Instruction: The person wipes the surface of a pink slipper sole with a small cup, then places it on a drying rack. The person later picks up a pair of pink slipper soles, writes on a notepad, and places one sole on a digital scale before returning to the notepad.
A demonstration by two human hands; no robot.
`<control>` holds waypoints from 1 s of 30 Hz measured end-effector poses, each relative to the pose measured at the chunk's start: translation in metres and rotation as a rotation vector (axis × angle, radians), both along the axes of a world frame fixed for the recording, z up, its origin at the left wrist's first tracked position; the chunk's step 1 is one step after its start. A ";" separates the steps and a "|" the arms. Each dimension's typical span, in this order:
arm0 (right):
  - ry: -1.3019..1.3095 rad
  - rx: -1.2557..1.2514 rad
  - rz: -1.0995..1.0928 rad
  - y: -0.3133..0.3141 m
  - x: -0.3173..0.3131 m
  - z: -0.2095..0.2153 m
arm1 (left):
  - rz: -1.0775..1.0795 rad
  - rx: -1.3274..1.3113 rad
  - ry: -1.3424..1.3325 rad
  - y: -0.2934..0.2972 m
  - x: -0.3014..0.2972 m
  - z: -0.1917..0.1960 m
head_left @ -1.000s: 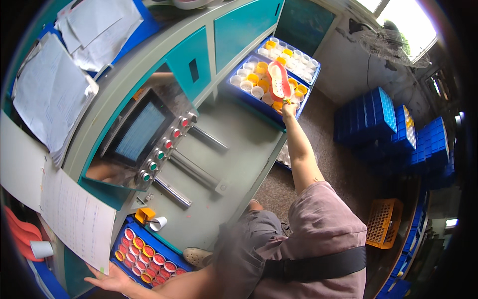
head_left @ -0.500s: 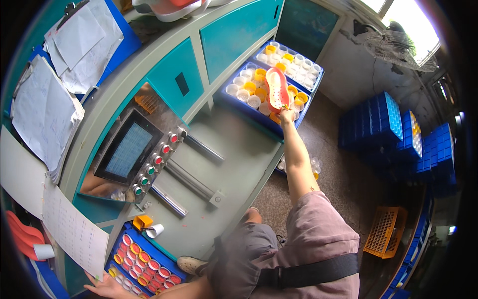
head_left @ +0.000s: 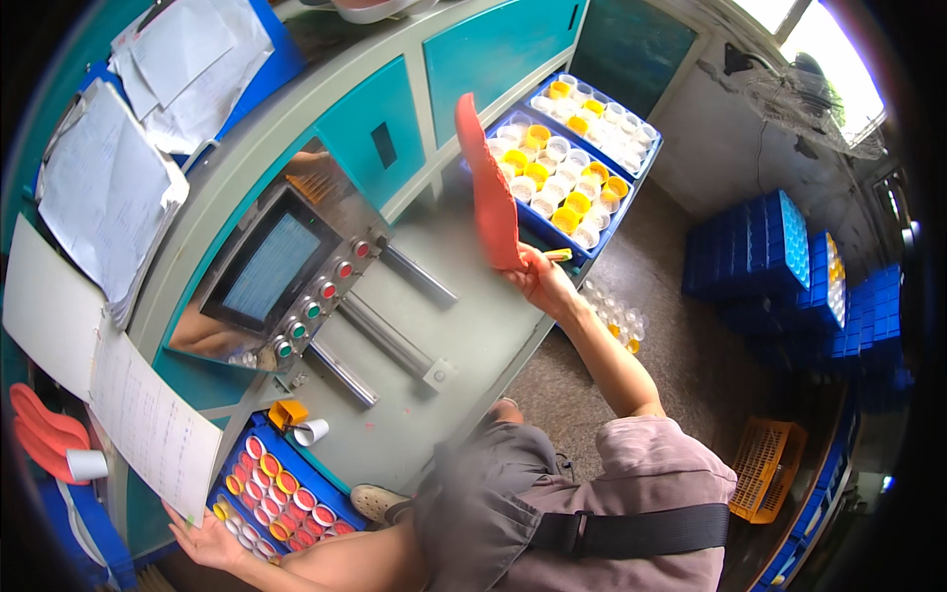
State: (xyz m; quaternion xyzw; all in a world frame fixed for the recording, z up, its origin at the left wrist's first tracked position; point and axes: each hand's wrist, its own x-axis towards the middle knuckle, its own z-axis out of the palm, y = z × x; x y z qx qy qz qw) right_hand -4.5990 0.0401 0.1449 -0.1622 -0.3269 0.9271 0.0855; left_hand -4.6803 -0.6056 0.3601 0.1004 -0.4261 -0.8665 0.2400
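Note:
My right hand point(head_left: 543, 281) is closed around the near end of a red shoe sole point(head_left: 493, 192), held on edge above the grey worktop. A thin yellow-green stick-like piece point(head_left: 558, 255) pokes out of the same hand; its kind is unclear. At the lower left my left hand point(head_left: 209, 541) has its fingers spread and grips nothing. It lies by the lower corner of a white written sheet point(head_left: 158, 434), and I cannot tell whether they touch. Beside that hand stands a blue crate point(head_left: 347, 505) of white and yellow cups filled with red material.
Two blue crates point(head_left: 592, 259) of white and yellow cups stand at the worktop's far end. A control panel with a screen point(head_left: 264, 266) and metal bars point(head_left: 395, 340) border the worktop point(head_left: 444, 247). Stacked blue crates point(head_left: 735, 247) and an orange basket point(head_left: 764, 474) stand right.
My right hand has drawn the sole back and left from over the far crates and turned it on edge. My left hand stays near the sheet's corner. The view has shifted slightly.

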 end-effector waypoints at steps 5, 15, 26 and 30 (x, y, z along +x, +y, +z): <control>0.098 -0.031 0.159 -0.065 0.000 0.059 | -0.150 -0.045 0.029 -0.031 0.007 -0.018; 0.094 0.103 0.297 -0.153 -0.005 0.138 | -0.285 -0.041 0.116 -0.043 0.010 -0.042; 0.265 0.124 0.731 -0.268 -0.058 0.234 | -0.353 0.106 0.076 -0.030 0.005 -0.047; 0.286 0.265 0.814 -0.288 -0.075 0.243 | -0.363 0.067 0.078 -0.029 0.007 -0.045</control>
